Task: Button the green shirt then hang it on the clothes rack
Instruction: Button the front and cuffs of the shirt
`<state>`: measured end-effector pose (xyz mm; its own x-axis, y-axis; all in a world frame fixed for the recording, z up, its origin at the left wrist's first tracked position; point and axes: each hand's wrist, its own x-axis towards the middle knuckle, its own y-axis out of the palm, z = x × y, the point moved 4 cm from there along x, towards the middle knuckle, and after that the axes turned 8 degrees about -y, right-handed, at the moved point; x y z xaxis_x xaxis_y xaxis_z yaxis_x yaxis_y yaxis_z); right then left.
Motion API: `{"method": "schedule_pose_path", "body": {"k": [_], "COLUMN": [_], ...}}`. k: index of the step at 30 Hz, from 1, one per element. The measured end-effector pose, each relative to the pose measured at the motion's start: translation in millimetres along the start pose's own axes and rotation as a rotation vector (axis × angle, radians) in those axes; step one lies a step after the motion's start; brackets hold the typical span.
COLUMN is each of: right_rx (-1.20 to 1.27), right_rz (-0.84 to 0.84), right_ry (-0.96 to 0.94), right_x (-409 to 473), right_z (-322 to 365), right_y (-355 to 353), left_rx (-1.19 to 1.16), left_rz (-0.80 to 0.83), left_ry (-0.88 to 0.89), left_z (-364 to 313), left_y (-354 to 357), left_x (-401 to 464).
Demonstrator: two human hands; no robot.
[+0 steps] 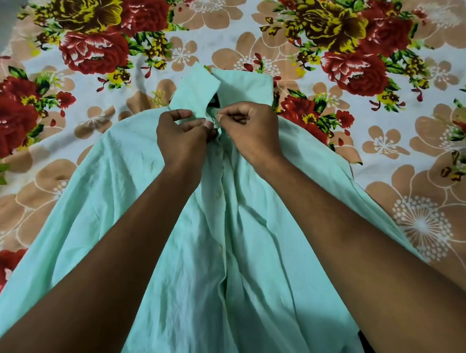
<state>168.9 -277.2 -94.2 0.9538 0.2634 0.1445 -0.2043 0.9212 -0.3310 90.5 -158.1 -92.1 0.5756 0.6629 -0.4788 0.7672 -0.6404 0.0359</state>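
Observation:
A pale green shirt [137,202] lies front up on a flowered bedsheet, its collar [244,87] pointing away from me. Both hands meet at the top of the placket, just below the collar. My left hand [182,141] pinches the left edge of the placket between thumb and fingers. My right hand [248,130] pinches the right edge facing it, fingers curled. The button between the fingertips is hidden. Lower down the placket two small buttons [218,195] show, with the front edges lying together. No clothes rack is in view.
The flowered bedsheet [383,95] covers the whole surface around the shirt, with red and yellow blooms. A dark strip [367,344] shows at the lower right beside the shirt's hem. The shirt's sides spread wide under both forearms.

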Motion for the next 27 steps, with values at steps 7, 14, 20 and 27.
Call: {"method": "schedule_pose_path", "body": {"k": [7, 14, 20, 27], "right_rx": [0.07, 0.109, 0.133, 0.149], "right_rz": [0.077, 0.081, 0.074, 0.139], "right_ry": [0.117, 0.131, 0.117, 0.087], "right_x": [5, 5, 4, 4], "right_z": [-7, -12, -15, -15], "right_y": [0, 0, 1, 1], "left_rx": [0.037, 0.098, 0.223, 0.192], "left_rz": [-0.01, 0.018, 0.079, 0.074], "left_ry": [0.019, 0.104, 0.225, 0.194], "left_z": [0, 0, -3, -7], "left_y": [3, 3, 2, 4], "left_x": [-1, -1, 1, 8]}}
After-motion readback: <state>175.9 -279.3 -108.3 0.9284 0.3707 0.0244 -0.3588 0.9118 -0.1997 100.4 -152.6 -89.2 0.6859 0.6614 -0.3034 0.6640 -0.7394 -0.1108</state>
